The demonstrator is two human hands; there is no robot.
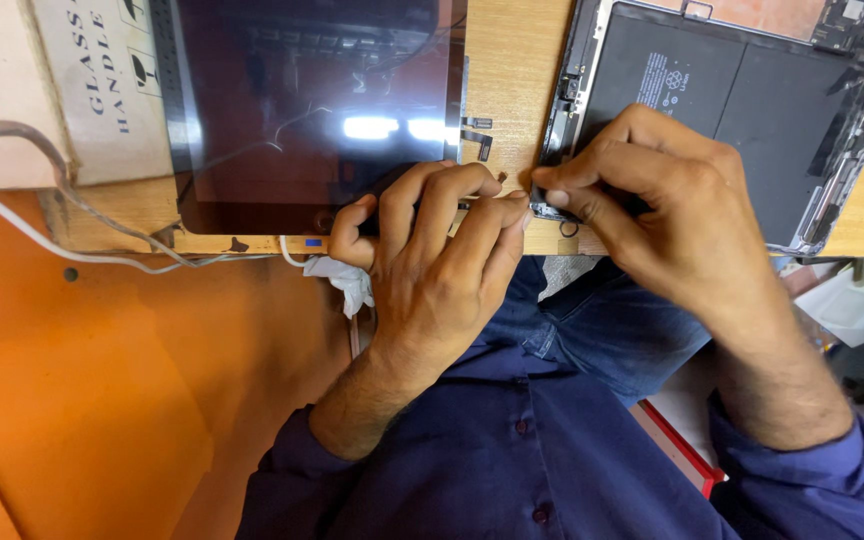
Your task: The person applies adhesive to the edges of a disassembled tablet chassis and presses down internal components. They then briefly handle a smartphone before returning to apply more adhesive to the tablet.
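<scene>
A wooden workbench (517, 60) carries two halves of an opened tablet side by side. The detached glass screen panel (302, 100) lies face up on the left, its long axis running away from the person; the tablet's rear housing (752, 110), with black battery cells exposed, lies on the right, tilted a little, its long axis also running away. Between them is a narrow strip of bare wood, and small flex cable connectors (479, 135) jut from the screen's inner edge into that gap.

The left hand (432, 270) rests on the screen's near right corner, fingers curled and pressed down on the glass edge; whether it pinches anything I cannot tell. The right hand (672, 220) is nearer the housing, thumb and forefinger pinched together at its near left corner, what they grip hidden. The fingertips of both hands almost meet across the gap. A white cable (42, 240) trails along the bench's left edge.
</scene>
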